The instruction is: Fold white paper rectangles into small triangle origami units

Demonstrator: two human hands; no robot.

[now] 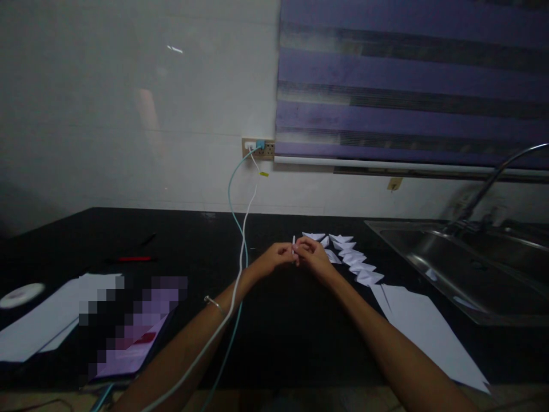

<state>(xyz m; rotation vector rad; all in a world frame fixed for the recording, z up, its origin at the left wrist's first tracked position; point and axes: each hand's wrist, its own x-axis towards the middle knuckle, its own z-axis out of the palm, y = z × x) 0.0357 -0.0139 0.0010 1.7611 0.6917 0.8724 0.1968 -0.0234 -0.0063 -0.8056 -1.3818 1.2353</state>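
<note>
Paper piece [294, 247], small and white, pinched upright between both hands above the black tabletop [283, 320]. Left hand [274, 257] and right hand [312, 254] meet at it, fingers of each clenched on the paper. Row of folded paper shapes [349, 257] lies just right of the paper piece; flat sheets [424, 332] beyond that, nearer the tabletop's front edge. Sink [463, 269] further right. Two cables [240, 252] run just left of it.

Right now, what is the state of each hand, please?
Left hand: closed, pinching the small folded paper piece.
Right hand: closed, pinching the same piece.
</note>
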